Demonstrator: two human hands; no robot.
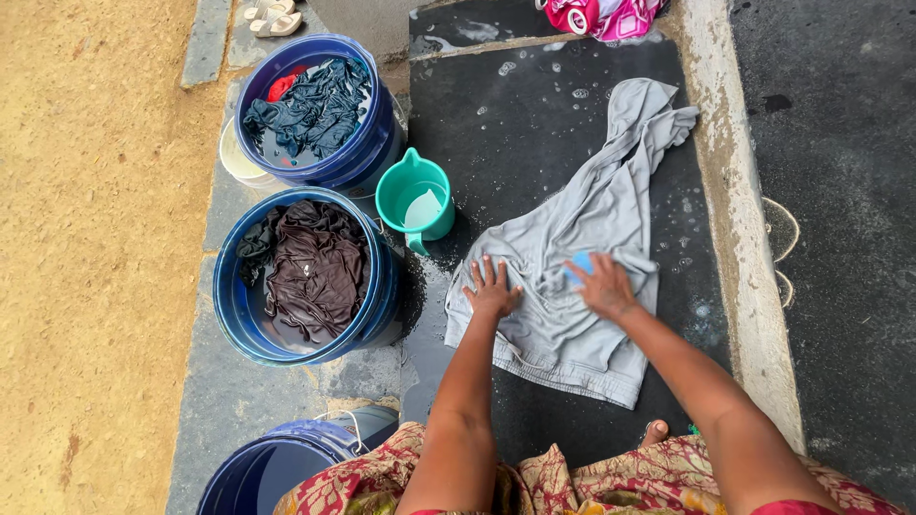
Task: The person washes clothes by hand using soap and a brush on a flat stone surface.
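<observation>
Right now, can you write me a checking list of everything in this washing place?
Surface: wet dark slab with soap bubbles, pale kerb along its right side.
Job's things: grey garment spread flat on the slab; blue soap bar on it.
Clutter: two blue tubs, the far tub with dark blue and red clothes, the near tub with brown clothes; a third tub at the bottom edge; green jug; pink cloth; sandals.
Grippers: left hand pressed flat on the garment; right hand pressing the soap bar on it.
Cables: nothing seen.
Surroundings: sandy ground on the left, dark paving on the right.
</observation>
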